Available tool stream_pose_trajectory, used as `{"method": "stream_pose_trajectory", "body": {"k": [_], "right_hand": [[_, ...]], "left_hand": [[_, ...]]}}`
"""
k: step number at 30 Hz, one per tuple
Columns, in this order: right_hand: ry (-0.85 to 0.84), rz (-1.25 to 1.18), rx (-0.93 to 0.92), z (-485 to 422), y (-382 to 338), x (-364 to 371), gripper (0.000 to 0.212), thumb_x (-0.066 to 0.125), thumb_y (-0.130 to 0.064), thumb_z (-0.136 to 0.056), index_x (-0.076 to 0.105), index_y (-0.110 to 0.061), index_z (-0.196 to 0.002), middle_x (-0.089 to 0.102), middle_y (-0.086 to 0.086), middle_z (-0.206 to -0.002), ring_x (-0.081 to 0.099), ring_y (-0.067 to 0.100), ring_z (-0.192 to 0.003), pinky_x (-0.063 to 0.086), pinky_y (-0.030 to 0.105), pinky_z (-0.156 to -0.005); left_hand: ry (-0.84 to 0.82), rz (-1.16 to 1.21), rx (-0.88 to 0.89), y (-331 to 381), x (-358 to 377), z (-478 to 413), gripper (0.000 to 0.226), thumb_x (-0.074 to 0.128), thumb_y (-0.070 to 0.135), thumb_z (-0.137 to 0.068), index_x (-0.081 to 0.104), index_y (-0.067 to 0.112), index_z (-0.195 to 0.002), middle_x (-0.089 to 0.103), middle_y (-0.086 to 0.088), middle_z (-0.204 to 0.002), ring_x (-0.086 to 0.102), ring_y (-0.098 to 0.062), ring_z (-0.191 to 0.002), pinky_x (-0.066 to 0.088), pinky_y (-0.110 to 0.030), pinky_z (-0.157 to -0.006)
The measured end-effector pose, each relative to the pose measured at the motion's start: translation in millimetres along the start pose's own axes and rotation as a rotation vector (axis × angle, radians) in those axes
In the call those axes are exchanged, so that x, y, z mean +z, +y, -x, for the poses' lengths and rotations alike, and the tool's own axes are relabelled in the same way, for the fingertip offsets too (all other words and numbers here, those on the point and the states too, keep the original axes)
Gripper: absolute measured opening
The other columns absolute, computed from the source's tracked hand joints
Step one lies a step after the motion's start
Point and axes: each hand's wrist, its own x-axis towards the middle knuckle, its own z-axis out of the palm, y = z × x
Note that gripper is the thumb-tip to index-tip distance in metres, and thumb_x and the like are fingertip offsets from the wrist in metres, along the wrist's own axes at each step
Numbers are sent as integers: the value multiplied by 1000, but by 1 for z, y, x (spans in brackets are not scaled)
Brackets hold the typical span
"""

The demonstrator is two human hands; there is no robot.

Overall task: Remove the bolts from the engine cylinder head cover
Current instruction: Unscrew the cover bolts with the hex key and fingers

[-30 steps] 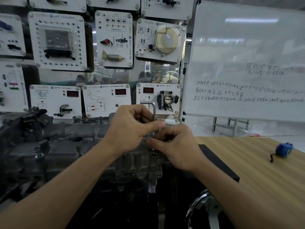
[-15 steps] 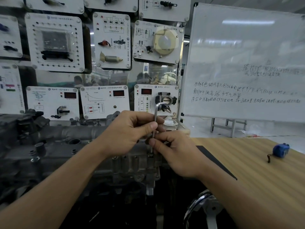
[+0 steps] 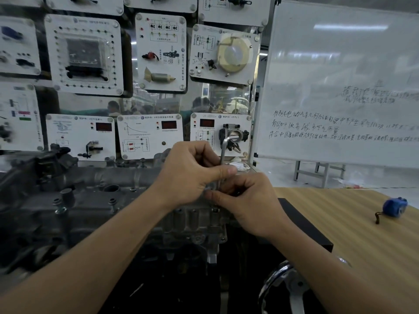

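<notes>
A grey engine cylinder head cover (image 3: 95, 200) runs across the left and centre, with several bolts (image 3: 112, 202) standing up from it. An L-shaped hex key (image 3: 223, 152) stands upright over the cover's right end, its short arm pointing right at the top. My left hand (image 3: 190, 173) pinches the key's shaft between thumb and fingers. My right hand (image 3: 247, 200) pinches the shaft lower down, just above the cover. The key's tip and the bolt under it are hidden by my fingers.
A wooden table (image 3: 362, 234) with a blue tape measure (image 3: 394, 207) lies to the right. A whiteboard (image 3: 340, 82) stands behind it. White training panels (image 3: 149, 134) cover the wall behind the engine. A chrome handwheel (image 3: 285, 284) sits low at the right of the engine stand.
The hex key's short arm has turned to point right, and the shaft shows higher above my left hand. Both hands keep their pinch on it.
</notes>
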Motion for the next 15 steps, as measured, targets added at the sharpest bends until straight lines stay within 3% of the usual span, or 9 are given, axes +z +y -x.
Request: {"method": "stream_pose_trajectory", "body": {"k": [4,7,10,15], "right_hand": [[-24,11,11,0,0,-1,29,80,-15,-82,65,-16,-57,56,-3,-50,46,3,-46,37,15,-47],[-56,60,10,-1,-1,-2,25,76,-17,-86,69,-10,-63,61,7,-55,50,4,-49,40,15,-49],[-130,140,-12,0,-4,-5,28,70,-21,-91,68,-19,-63,62,0,-57,51,0,-48,40,14,-49],[-231,151,0,4,-6,-11,27,59,-22,-99,72,-13,-76,60,7,-60,48,4,-48,38,17,-47]], "left_hand": [[13,13,-43,-4,4,0,28,84,27,-68,64,7,-71,62,-1,-60,56,-7,-52,46,-17,-51],[-123,79,-72,-3,-3,3,18,72,24,-80,71,9,-89,73,-6,-79,70,-12,-72,53,-18,-64],[-259,98,-65,0,-12,4,20,57,9,-95,69,13,-110,76,-6,-97,71,-13,-90,54,-20,-74],[-351,50,-59,5,-18,4,24,53,4,-97,67,9,-117,77,-5,-102,71,-12,-99,54,-20,-82]]}}
